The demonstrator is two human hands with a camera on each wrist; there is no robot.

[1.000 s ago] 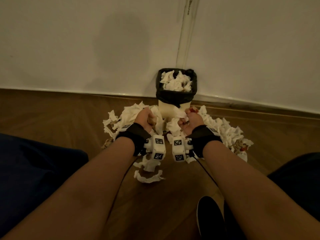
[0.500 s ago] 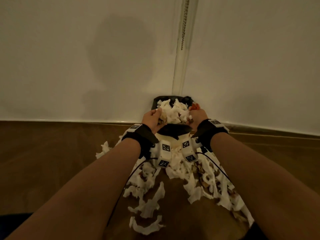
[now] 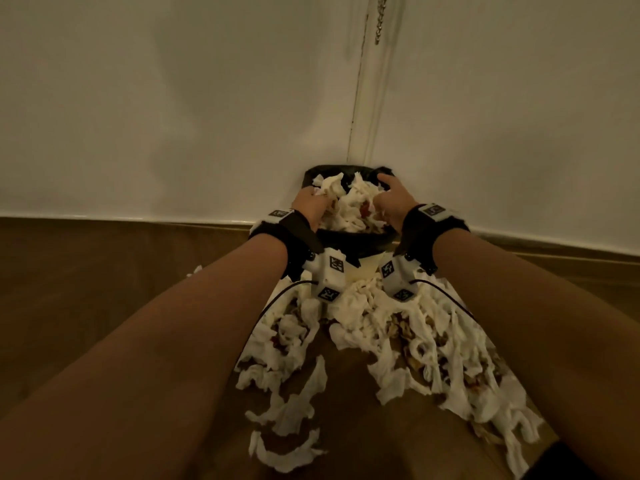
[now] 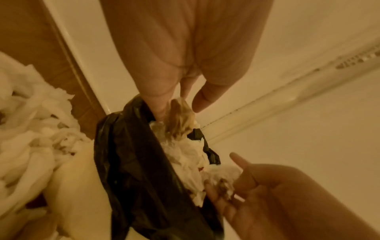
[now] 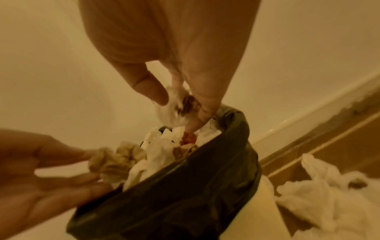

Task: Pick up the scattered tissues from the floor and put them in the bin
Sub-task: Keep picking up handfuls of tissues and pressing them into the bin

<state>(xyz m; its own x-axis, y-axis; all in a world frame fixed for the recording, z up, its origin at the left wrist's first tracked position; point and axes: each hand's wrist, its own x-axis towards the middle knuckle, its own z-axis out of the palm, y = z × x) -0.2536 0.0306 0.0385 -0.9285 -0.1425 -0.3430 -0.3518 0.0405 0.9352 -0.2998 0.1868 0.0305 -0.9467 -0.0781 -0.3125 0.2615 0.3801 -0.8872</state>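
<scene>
A small bin with a black liner (image 3: pixel 356 239) stands against the wall, heaped with crumpled white tissues (image 3: pixel 349 202). Both hands are over its mouth. My left hand (image 3: pixel 310 202) reaches into the left side with fairly straight fingers and presses a stained tissue (image 4: pixel 180 112) down; the thumb stands apart. My right hand (image 3: pixel 391 199) is spread over the right side, index finger extended, with a stained wad (image 5: pixel 179 108) lying loose against its fingers. Many more torn tissues (image 3: pixel 381 327) cover the floor in front of the bin, under my forearms.
A white wall (image 3: pixel 207 116) with a skirting board (image 3: pixel 104 218) runs right behind the bin. A chain (image 3: pixel 380 19) hangs on the wall above it. The wooden floor (image 3: pixel 86 289) spreads out to the left. Black cables trail from the wrist cameras over the tissue pile.
Both hands rose from the floor pile with handfuls of tissue, came over the bin, and have loosened their fingers there. The view has closed in on the bin.
</scene>
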